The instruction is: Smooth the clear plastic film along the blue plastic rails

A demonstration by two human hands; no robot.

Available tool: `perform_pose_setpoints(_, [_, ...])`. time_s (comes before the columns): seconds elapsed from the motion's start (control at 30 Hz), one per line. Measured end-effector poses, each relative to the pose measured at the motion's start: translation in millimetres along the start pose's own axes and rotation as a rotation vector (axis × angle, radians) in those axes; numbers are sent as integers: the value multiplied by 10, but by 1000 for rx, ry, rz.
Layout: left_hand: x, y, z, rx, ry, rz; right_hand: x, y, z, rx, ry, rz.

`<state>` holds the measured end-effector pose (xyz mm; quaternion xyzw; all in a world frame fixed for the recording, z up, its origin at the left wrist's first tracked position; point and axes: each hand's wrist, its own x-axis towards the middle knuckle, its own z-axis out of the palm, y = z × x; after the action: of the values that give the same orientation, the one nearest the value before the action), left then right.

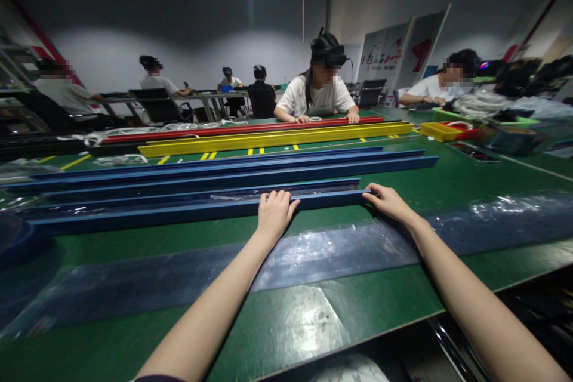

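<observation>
A long blue plastic channel [179,216] lies lengthwise across the green table in front of me. Clear film shows inside it. My left hand [274,215] is closed over the near wall of this channel, fingers across the top and thumb to the right. At the channel's right end, my right hand [388,202] pinches the corner between thumb and fingers. Just beyond lies a second blue channel [313,173], parallel to the first. A flat strip of clear film [335,255] stretches along the table beneath my forearms.
Farther back lie a yellow channel [268,139] and a red channel [250,128]. A person [320,92] across the table has both hands at the red one. Yellow tray [441,131] and bundled pale tubing [483,102] sit at right. The table's near edge [380,334] runs below me.
</observation>
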<state>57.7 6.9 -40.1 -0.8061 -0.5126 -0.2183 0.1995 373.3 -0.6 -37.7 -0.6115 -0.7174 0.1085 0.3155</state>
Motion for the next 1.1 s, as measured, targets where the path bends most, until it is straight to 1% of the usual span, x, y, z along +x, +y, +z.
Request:
perform_pose_setpoints(0.37, [2, 0, 4, 4, 9, 5, 3, 4, -8, 13, -4, 16])
perform_pose_setpoints(0.77, [-5, -10, 12, 11, 5, 3, 1, 12, 2, 20, 8, 1])
perform_pose_setpoints(1.1, [-4, -15, 14, 16, 6, 5, 8, 5, -4, 36, -19, 31])
